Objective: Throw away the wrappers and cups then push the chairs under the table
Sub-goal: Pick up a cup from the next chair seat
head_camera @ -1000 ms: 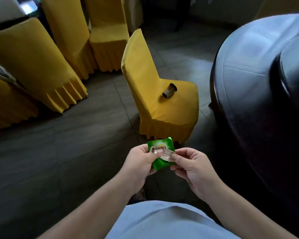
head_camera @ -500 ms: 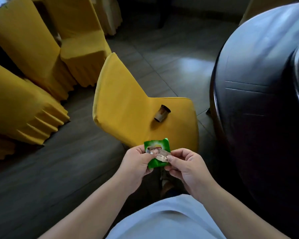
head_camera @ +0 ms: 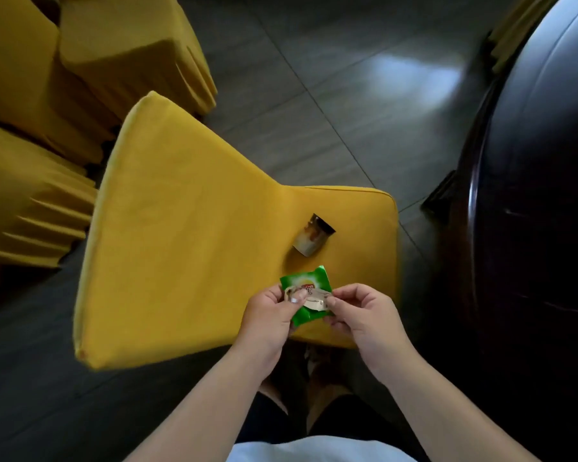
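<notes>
A green wrapper [head_camera: 309, 281] with a pale torn patch is pinched between both hands above the front of a yellow-covered chair [head_camera: 187, 248]. My left hand [head_camera: 271, 316] grips its left side and my right hand [head_camera: 361, 315] grips its right side. A small brown paper cup [head_camera: 312, 239] lies on its side on the chair seat, just beyond the wrapper and apart from both hands. The dark round table [head_camera: 541, 195] curves along the right edge of the view, with the chair's seat pointing towards it.
More yellow-covered chairs [head_camera: 121, 51] are crowded at the upper left and left edge. Another yellow chair skirt [head_camera: 511, 31] shows at the top right behind the table. Dark tiled floor [head_camera: 331, 81] lies between chair and table. My feet are below the seat front.
The view has closed in on the chair and tipped downward, so the seat and cup now lie right below my hands. Both hands keep the same hold on the wrapper.
</notes>
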